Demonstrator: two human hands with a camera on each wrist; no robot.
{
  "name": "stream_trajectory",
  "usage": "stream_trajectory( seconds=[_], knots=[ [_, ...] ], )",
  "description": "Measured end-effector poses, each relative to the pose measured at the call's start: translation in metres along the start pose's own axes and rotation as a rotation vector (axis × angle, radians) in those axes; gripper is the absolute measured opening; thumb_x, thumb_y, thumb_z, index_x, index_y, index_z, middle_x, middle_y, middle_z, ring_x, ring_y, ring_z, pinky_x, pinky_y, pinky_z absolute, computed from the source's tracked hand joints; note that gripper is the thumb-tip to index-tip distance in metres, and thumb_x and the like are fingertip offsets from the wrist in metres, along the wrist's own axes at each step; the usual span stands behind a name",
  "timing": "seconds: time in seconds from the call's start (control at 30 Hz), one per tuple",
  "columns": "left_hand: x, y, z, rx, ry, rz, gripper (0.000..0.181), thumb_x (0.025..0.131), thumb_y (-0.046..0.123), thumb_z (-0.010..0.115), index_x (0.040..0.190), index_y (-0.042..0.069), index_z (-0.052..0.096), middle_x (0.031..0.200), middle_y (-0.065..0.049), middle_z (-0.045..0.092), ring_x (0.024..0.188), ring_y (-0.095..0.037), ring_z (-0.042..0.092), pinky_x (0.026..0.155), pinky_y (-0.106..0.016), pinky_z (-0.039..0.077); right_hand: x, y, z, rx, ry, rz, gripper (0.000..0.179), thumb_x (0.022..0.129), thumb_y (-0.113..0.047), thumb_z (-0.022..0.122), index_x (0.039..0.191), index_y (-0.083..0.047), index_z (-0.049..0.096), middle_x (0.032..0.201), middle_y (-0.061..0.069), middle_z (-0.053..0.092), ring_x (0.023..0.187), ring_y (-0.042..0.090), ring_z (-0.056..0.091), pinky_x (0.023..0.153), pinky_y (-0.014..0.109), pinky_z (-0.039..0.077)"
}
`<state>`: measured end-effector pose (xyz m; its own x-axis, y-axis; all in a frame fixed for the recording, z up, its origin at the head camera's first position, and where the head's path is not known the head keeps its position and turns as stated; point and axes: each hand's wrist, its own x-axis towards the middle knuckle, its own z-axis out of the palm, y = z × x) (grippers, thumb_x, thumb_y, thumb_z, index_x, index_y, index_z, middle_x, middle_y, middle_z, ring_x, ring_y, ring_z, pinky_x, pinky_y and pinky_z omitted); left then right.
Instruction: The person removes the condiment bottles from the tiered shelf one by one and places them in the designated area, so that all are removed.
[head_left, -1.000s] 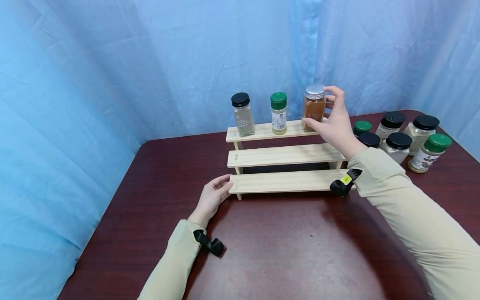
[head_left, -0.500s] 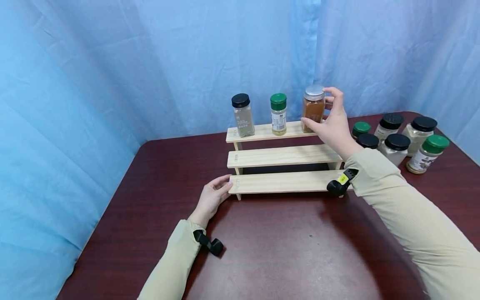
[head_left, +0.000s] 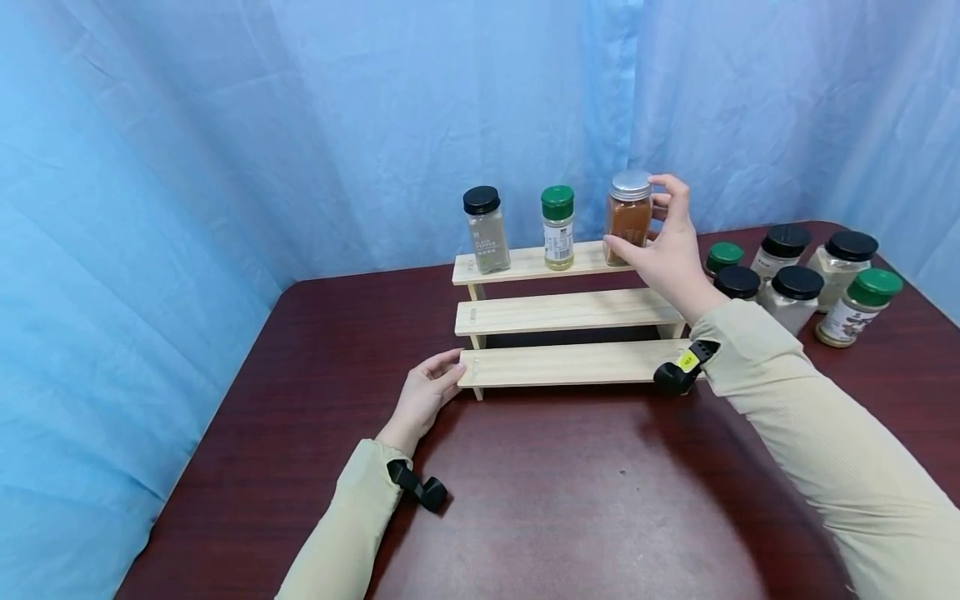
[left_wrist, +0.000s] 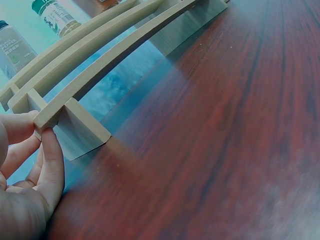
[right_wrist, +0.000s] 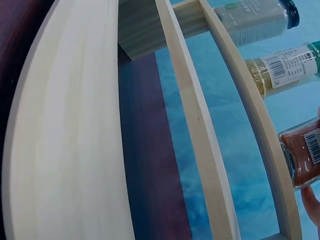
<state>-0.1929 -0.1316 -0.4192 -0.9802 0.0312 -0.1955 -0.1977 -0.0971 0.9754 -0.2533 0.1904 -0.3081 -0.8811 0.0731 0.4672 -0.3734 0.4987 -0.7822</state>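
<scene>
A three-step wooden rack (head_left: 570, 312) stands on the dark red table. My left hand (head_left: 422, 398) pinches the left end of its lowest board between thumb and fingers, as the left wrist view shows up close. At the right of the top step, my right hand (head_left: 673, 254) grips a silver-lidded jar (head_left: 628, 218) of orange-brown powder, thumb at its front and fingers around its right side. The jar is upright at the board. Left of it on the same step stand a green-capped spice bottle (head_left: 558, 229) and a black-capped pepper jar (head_left: 487, 232).
Several black-lidded and green-lidded spice jars (head_left: 797, 292) crowd together at the table's right, partly behind the right forearm. Blue curtains (head_left: 420, 125) hang behind and beside the table (head_left: 322, 350). The right sleeve overlaps the rack's right end in the head view.
Almost nothing differs. My right hand and the silver-lidded jar shift very slightly on the top step, while my left hand stays at the lowest board's end.
</scene>
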Motion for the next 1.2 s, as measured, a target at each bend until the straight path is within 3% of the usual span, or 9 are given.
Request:
stream_trajectory(
  seconds=[0.6,0.83,1.03,1.1,1.2],
  knots=[
    [0.000,0.000,0.000,0.006,0.001,-0.001,0.039,0.093,0.000,0.056,0.131,-0.005,0.051,0.084,0.004,0.057,0.072,-0.002,0.058,0.065,-0.016,0.049,-0.019,-0.001,-0.004,0.061,0.012,-0.021,0.080,0.082,-0.006,0.070,0.142,-0.020,0.019,0.133,0.022,0.038,0.115,0.042,0.048,0.094,0.061,0.041],
    [-0.002,-0.001,-0.001,0.001,-0.007,-0.012,0.039,0.093,-0.001,0.054,0.132,-0.005,0.050,0.083,0.006,0.057,0.071,-0.002,0.058,0.065,-0.016,0.048,-0.035,-0.001,-0.005,0.046,0.021,-0.152,0.080,0.076,0.004,0.074,0.137,-0.010,0.025,0.131,0.021,0.043,0.119,0.030,0.046,0.097,0.056,0.042],
    [-0.001,-0.002,-0.001,-0.004,-0.006,0.000,0.040,0.093,0.000,0.055,0.132,-0.006,0.050,0.084,0.005,0.056,0.072,-0.002,0.057,0.065,-0.015,0.049,-0.044,-0.007,-0.008,0.008,0.036,-0.241,0.081,0.071,0.007,0.077,0.134,-0.007,0.029,0.131,0.018,0.044,0.112,0.003,0.044,0.091,0.019,0.042],
    [-0.001,-0.001,-0.001,0.000,-0.004,0.003,0.039,0.093,0.000,0.055,0.132,-0.006,0.050,0.084,0.004,0.056,0.072,-0.002,0.057,0.064,-0.015,0.049,-0.047,-0.010,-0.009,0.000,0.033,-0.262,0.082,0.070,0.008,0.078,0.134,-0.007,0.028,0.131,0.019,0.044,0.113,0.005,0.045,0.089,0.011,0.038],
    [-0.001,-0.001,-0.001,-0.004,-0.006,0.006,0.040,0.093,-0.001,0.056,0.131,-0.006,0.050,0.084,0.004,0.057,0.072,-0.002,0.058,0.064,-0.015,0.049,-0.053,-0.013,-0.011,-0.015,0.024,-0.301,0.083,0.069,0.010,0.078,0.133,-0.005,0.027,0.132,0.022,0.041,0.117,0.019,0.048,0.091,0.009,0.037]
  ],
)
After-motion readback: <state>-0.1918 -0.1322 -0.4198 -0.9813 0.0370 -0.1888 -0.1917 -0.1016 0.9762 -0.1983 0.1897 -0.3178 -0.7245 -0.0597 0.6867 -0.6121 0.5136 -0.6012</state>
